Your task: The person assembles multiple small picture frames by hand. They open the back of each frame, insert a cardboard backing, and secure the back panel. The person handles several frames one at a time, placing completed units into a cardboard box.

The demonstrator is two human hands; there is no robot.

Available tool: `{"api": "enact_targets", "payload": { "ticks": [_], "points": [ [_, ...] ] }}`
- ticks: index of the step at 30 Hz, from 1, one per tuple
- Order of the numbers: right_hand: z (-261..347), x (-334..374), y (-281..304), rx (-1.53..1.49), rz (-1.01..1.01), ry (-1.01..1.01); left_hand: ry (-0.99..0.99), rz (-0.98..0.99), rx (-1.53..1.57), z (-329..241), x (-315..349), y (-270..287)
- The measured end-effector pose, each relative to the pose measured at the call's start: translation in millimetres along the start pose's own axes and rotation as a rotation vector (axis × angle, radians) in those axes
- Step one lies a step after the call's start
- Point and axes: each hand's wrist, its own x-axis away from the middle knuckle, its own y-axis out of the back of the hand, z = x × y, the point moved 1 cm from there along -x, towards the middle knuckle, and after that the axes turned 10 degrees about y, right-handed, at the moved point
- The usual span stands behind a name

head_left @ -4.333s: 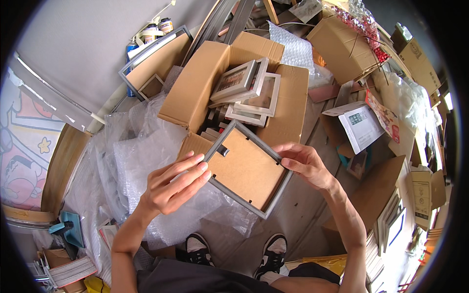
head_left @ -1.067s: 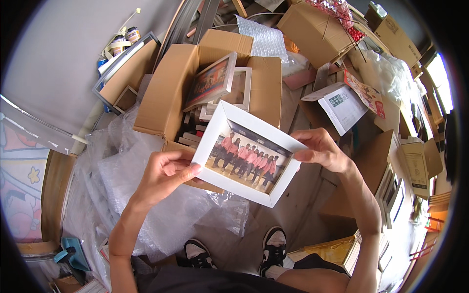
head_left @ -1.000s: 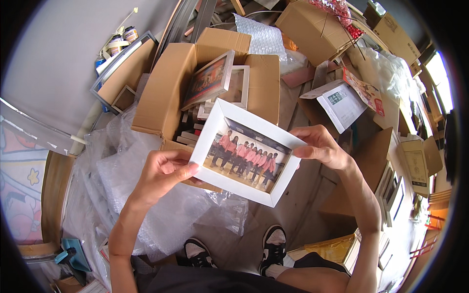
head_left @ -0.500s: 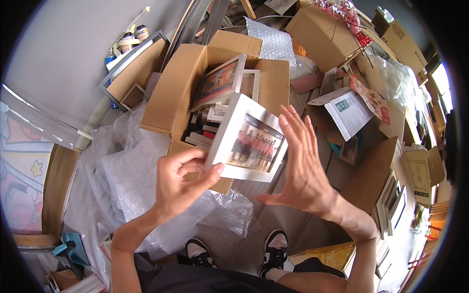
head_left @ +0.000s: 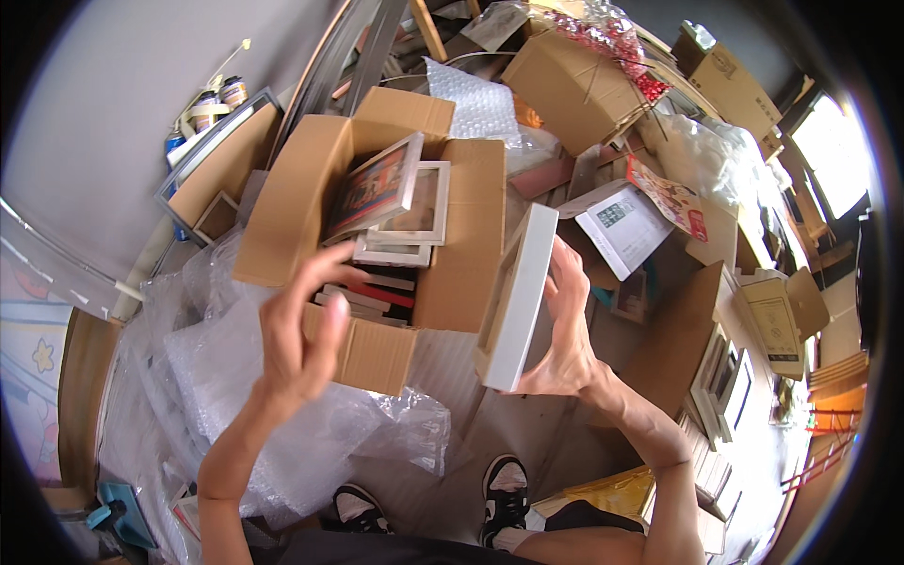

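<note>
A deep white picture frame [head_left: 533,297] is gripped by my right hand [head_left: 568,330], to the right of an open cardboard box [head_left: 466,235]. It stands nearly edge-on, so its picture side is hardly visible. My left hand [head_left: 306,325] hovers at the box's near left edge with fingers apart and nothing in them; it is slightly blurred. Inside the box, a framed group photo [head_left: 377,188] leans at a tilt against another white frame [head_left: 414,212]. Below these lie several more frames [head_left: 377,297], stacked edge up, one of them red.
Bubble wrap [head_left: 273,452] spreads over the floor at the left. Behind the box lie another cardboard box [head_left: 570,89] and more bubble wrap [head_left: 466,99]. A white printed carton [head_left: 626,226] sits to the right. Frames [head_left: 720,386] stand at the far right; a large frame [head_left: 221,160] leans at the wall.
The white frame has passed from my left hand to my right, moving right and turning edge-on. My left hand has let go and shifted left toward the box. The view has swung slightly.
</note>
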Motion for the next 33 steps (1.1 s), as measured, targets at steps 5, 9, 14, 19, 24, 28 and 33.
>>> {"api": "enact_targets", "payload": {
  "ticks": [5,9,14,19,24,28,33],
  "points": [
    [-20.5,61.6,37.4,-0.897,-0.145,-0.516,0.139,-0.012,-0.094,83.3,-36.9,-14.8],
    [-36.5,56.8,39.8,-1.254,-0.276,-0.49,0.088,0.177,-0.374,124.4,-56.9,-6.8],
    [-43.9,57.3,48.4,-1.395,-0.358,-0.446,0.132,0.296,-0.424,147.1,-76.3,-15.2],
    [-13.3,107.6,142.6,-1.276,-0.44,-0.298,0.076,0.27,-0.485,159.6,-94.4,-32.6],
    [54.1,116.7,261.6,0.192,-0.682,-0.786,0.05,0.192,-0.519,159.4,-97.3,-26.8],
    [68.2,221.0,341.3,1.062,-0.45,-1.158,-0.043,0.122,-0.596,155.4,-95.8,-50.1],
    [26.8,273.6,360.2,0.916,-0.254,-1.425,-0.008,-0.027,-0.721,148.2,-91.7,-40.6]
  ]
}}
